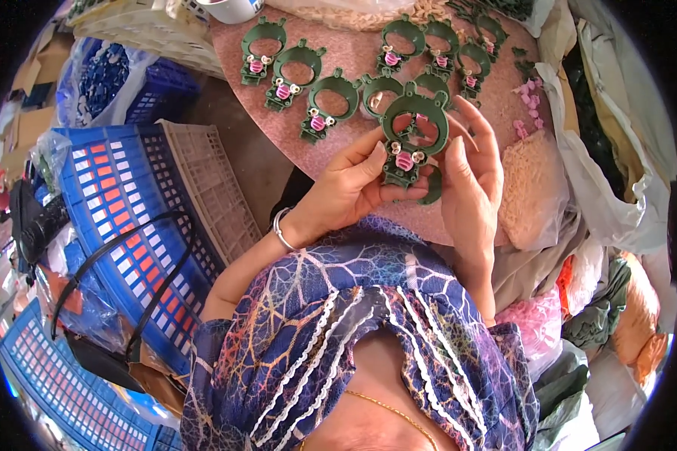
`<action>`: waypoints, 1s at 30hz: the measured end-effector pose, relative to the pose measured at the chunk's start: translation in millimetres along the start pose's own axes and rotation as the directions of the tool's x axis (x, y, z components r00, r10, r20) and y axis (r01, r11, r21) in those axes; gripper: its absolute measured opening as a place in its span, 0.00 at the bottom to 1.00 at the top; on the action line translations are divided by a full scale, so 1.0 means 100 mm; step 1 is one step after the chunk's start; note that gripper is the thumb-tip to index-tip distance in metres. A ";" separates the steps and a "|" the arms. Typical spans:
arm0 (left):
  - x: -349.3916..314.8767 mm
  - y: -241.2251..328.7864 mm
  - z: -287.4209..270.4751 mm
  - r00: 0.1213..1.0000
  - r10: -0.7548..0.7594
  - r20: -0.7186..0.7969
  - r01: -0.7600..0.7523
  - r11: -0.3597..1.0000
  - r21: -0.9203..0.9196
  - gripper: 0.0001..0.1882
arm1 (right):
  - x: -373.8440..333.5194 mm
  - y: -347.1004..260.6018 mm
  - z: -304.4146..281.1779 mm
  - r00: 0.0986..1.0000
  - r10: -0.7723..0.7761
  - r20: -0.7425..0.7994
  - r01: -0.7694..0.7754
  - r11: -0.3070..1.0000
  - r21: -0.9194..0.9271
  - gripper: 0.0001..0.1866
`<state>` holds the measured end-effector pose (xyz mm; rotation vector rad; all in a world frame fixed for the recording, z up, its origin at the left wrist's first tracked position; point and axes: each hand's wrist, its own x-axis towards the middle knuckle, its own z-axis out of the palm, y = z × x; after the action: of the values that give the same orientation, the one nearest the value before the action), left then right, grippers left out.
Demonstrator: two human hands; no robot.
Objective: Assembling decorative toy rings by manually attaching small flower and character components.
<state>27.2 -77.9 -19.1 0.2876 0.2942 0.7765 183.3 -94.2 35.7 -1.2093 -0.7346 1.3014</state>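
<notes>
Okay, your left hand (342, 184) pinches green frame (406, 146) low, likely for visibility; right hand (470, 179) loosely curled alongside, grip unclear.

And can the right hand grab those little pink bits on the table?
Probably yes. The pink bits lie on the table close by the right hand, and nothing seems to block the way. The left hand holds the green frame.
</notes>
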 end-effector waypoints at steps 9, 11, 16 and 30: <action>-0.06 -0.06 -0.11 0.788 0.596 0.157 -0.303 0.153 0.941 0.25 | 0.12 0.16 -0.21 0.985 0.175 0.015 -0.172 0.948 0.268 0.16; -0.06 0.10 -0.09 0.631 0.504 0.590 -0.347 -0.496 0.796 0.28 | 0.07 0.16 -0.17 0.982 0.187 0.007 -0.181 0.940 0.288 0.17; -0.10 0.04 -0.11 0.640 0.389 0.662 -0.295 -0.672 0.680 0.28 | -0.02 0.24 -0.06 0.970 0.243 0.025 -0.239 0.925 0.296 0.17; -0.46 0.27 -0.32 0.909 0.308 -0.279 -0.257 0.945 0.204 0.17 | 0.38 -0.14 -0.75 0.848 -0.427 -0.313 0.208 0.812 -0.546 0.06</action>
<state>-33.0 -88.3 -31.7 0.3686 0.6234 1.0911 264.3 -73.7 20.2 -1.6248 -0.9332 0.5305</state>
